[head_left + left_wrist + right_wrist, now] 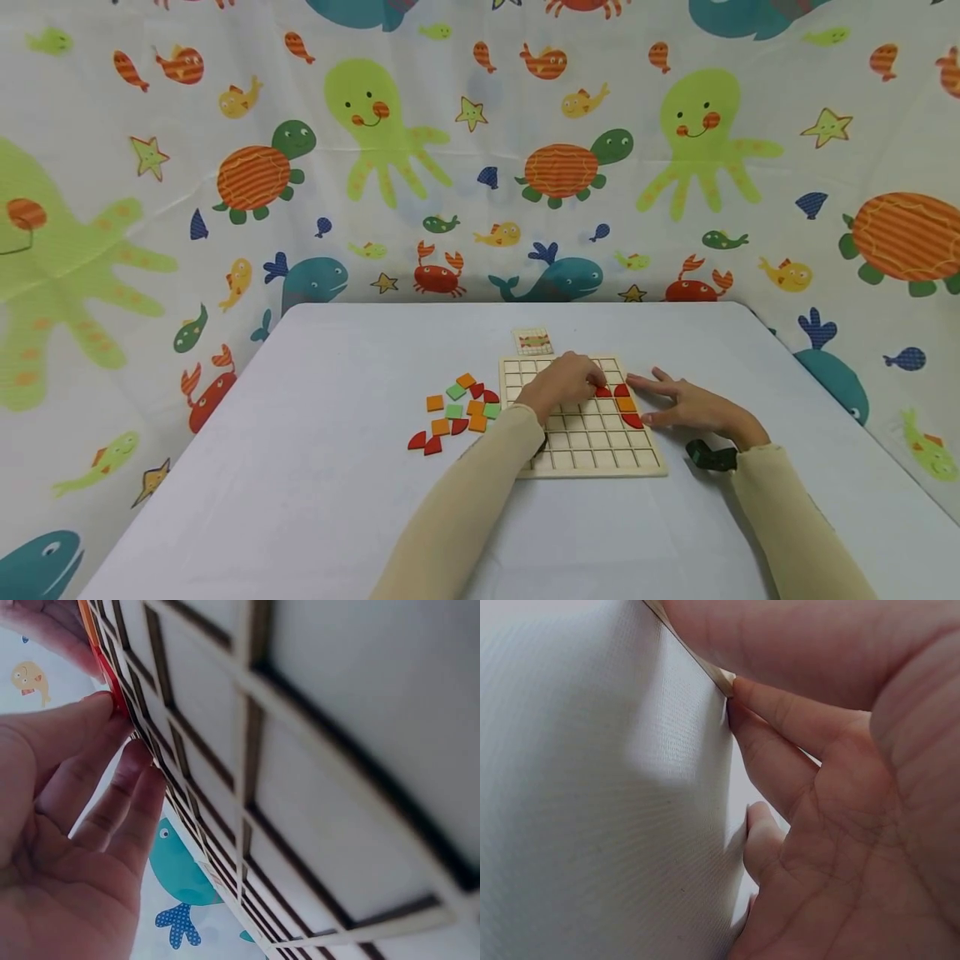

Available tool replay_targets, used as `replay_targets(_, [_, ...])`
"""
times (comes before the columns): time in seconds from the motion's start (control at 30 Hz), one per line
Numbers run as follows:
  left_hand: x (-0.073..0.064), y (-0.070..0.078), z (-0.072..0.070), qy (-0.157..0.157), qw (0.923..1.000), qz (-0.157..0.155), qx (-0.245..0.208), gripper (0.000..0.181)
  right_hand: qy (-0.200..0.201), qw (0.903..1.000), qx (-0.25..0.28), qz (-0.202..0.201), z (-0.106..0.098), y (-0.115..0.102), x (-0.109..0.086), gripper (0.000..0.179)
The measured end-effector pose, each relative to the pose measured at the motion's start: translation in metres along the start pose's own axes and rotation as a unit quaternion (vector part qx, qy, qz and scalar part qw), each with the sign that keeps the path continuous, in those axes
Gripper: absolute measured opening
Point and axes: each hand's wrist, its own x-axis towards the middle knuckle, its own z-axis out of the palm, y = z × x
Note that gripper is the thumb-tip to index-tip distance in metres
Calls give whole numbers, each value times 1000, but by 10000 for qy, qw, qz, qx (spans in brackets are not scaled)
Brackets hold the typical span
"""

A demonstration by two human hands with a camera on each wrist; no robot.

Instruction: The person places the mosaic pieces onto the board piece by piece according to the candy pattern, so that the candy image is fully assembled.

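My left hand (561,385) is over the upper middle of a wooden grid board (588,460). Its thumb and fingertips pinch a red quarter-circle piece (603,392), which also shows as a red tile (117,694) in the left wrist view, down at the grid. Beside it, along the board's right side, lie a red quarter-circle (622,390), an orange square (626,405) and another red quarter-circle (632,420). My right hand (693,406) has its fingers extended and touches the right edge of the board; the right wrist view shows fingertips against that wooden edge (721,681).
Left of the board lie several loose pieces: orange squares (435,403), green squares (453,412) and red quarter-circles (432,446). A small pattern card (533,341) sits behind the board on the white table (300,500). A sea-animal printed cloth (465,225) hangs behind.
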Motion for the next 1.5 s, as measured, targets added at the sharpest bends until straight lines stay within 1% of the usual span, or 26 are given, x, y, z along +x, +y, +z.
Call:
replay_targets(0.07, [-1, 1, 1, -49, 9999, -116, -37, 28, 10, 10000, 5, 13, 0, 0, 0, 89])
replay_targets(0.13, [-1, 2, 1, -84, 9998, -161, -70, 28, 27, 10000, 56, 28, 0, -1, 0, 88])
replay_targets(0.2, [-1, 1, 0, -119, 9998, -57, -171, 29, 36, 10000, 64, 20, 1, 2, 1, 89])
replay_targets(0.27, [-3, -3, -1, -150, 9987, 63, -484, 32, 48, 9999, 76, 53, 1, 4, 1, 91])
replay_targets(0.33, [-5, -8, -3, -133, 9944, 161, -1034, 38, 68, 9999, 64, 97, 1, 6, 1, 92])
replay_targets(0.37, [-7, -11, -4, -106, 9899, 192, -1401, 41, 67, 9999, 37, 116, 1, 6, 1, 93])
replay_targets(0.4, [-9, -14, -5, -53, 9836, 210, -1789, 45, 76, 9999, 40, 135, 1, 7, 1, 93])
replay_targets(0.47, [-14, -20, -7, 111, 9663, 209, -2562, 51, 115, 9998, 87, 171, 2, 7, -1, 94])
replay_targets(0.53, [-20, -27, -10, 274, 9474, 238, -3180, 55, 68, 9999, 81, 133, 3, 7, -2, 95])
replay_targets(0.57, [-23, -30, -12, 341, 9393, 239, -3404, 57, 68, 9999, 70, 118, 3, 7, -3, 94])
replay_targets(0.6, [-27, -34, -14, 396, 9329, 257, -3569, 59, 68, 9999, 74, 115, 4, 7, -4, 94])
replay_targets(0.67, [-35, -41, -19, 490, 9244, 291, -3771, 62, 53, 10000, 27, 63, 4, 7, -5, 92])
replay_targets(0.7, [-40, -44, -23, 544, 9229, 289, -3801, 63, 50, 10000, 4, 25, 5, 7, -4, 92])
replay_targets(0.8, [-57, -54, -35, 687, 9223, 256, -3794, 65, 94, 9999, 42, -44, 5, 7, -2, 90])
replay_targets(0.93, [-83, -71, -51, 927, 9230, 46, -3733, 64, 63, 10000, -13, -24, 7, 6, -1, 91])
replay_targets(1.03, [-103, -82, -62, 1230, 9210, -163, -3694, 62, 46, 9999, -143, -35, 7, 3, -2, 91])
replay_targets(1.13, [-118, -92, -70, 1530, 9235, -352, -3500, 60, 86, 9998, -165, -79, 6, 0, -3, 90])
replay_targets(1.17, [-122, -94, -72, 1612, 9247, -409, -3424, 59, 100, 9997, -172, -104, 5, 0, -3, 90])
replay_targets(1.23, [-129, -99, -73, 1694, 9302, -571, -3206, 60, 99, 9998, -133, -109, 4, 0, -2, 90])
replay_targets(1.27, [-131, -101, -73, 1694, 9339, -662, -3078, 60, 94, 9998, -152, -101, 4, 0, -2, 90])
replay_targets(1.33, [-135, -106, -72, 1700, 9389, -833, -2874, 60, 80, 9998, -171, -87, 4, 1, -1, 91])
replay_targets(1.5, [-142, -118, -68, 1702, 9451, -1206, -2516, 61, 116, 9997, -184, -61, 4, 0, 0, 92])
